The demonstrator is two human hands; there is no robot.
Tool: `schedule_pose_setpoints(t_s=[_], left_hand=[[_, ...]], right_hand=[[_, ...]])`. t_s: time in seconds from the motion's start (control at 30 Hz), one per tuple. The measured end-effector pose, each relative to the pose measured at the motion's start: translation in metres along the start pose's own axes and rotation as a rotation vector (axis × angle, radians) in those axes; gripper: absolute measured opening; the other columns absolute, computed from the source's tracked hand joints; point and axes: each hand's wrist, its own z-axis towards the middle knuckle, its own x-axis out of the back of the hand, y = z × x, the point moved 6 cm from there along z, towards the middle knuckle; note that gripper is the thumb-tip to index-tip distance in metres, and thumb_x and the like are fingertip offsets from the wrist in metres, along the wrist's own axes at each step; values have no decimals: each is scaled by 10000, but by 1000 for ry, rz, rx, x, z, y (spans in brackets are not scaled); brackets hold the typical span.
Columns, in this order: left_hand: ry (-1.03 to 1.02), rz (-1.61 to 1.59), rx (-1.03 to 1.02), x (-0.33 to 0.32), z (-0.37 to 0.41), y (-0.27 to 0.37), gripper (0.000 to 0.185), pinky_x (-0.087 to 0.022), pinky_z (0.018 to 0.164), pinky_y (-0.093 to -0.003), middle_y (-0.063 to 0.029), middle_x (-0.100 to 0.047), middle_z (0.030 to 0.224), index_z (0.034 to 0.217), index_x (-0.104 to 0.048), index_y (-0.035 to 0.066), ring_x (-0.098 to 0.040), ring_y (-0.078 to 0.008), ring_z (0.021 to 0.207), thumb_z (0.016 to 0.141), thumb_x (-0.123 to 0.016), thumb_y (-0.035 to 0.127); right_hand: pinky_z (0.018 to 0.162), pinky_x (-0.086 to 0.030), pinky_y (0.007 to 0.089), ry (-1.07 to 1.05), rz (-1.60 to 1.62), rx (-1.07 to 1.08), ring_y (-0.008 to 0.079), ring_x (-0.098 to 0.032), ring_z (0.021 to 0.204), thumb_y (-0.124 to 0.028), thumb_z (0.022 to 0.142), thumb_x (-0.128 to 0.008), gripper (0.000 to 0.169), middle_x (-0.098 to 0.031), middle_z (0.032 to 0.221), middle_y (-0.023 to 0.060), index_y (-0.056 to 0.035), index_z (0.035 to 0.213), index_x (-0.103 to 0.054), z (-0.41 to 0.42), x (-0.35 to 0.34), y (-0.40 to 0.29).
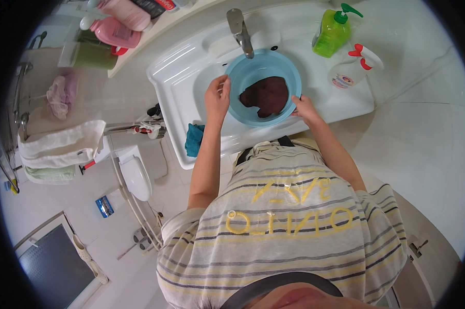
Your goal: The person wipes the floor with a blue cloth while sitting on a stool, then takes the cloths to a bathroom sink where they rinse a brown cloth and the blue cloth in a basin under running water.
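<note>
A round light-blue plastic basin sits in the white washbasin, below the chrome faucet. In it lies a dark maroon cloth, which looks wet. My right hand grips the basin's right side, thumb at the rim and fingers partly hidden below. At the left rim is my left hand, fingers curled and thumb close to the edge; whether it grips the rim is unclear. A crumpled teal cloth rests on the washbasin's left edge, partly behind my left forearm.
A green pump bottle and a clear spray bottle with a red trigger stand on the right of the washbasin. Toiletry bottles crowd a shelf at upper left. A toilet and hanging towels are farther left.
</note>
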Motion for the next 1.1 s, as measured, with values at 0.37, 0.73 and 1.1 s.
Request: schedule_pose_setpoints(t_s=[0.37, 0.73, 1.1], left_hand=[[-200, -471, 283, -66, 107, 58, 589, -478, 624, -297, -101, -611, 704, 831, -568, 6, -572, -179, 626, 935, -312, 526], [-78, -461, 346, -74, 124, 63, 464, -250, 380, -290, -32, -394, 488, 608, -438, 56, -343, -135, 385, 925, -391, 391], [-63, -395, 321, -75, 128, 62, 540, -304, 369, -299, -74, -433, 436, 571, -435, 21, -372, -158, 366, 954, -349, 392]], right_hand=[[851, -440, 443, 359, -795, 446, 373, -537, 987, -203, 782, -608, 457, -567, 1028, 177, -26, 1184, -483, 6, 27, -23], [949, -402, 420, 99, -1191, 922, 332, -362, 1223, -145, 745, -643, 533, -389, 1312, 158, -71, 1242, -465, 23, -75, -64], [869, -474, 397, 153, -1338, 442, 320, -479, 1092, -202, 740, -676, 481, -493, 1158, 118, -102, 1182, -515, 97, -69, -33]])
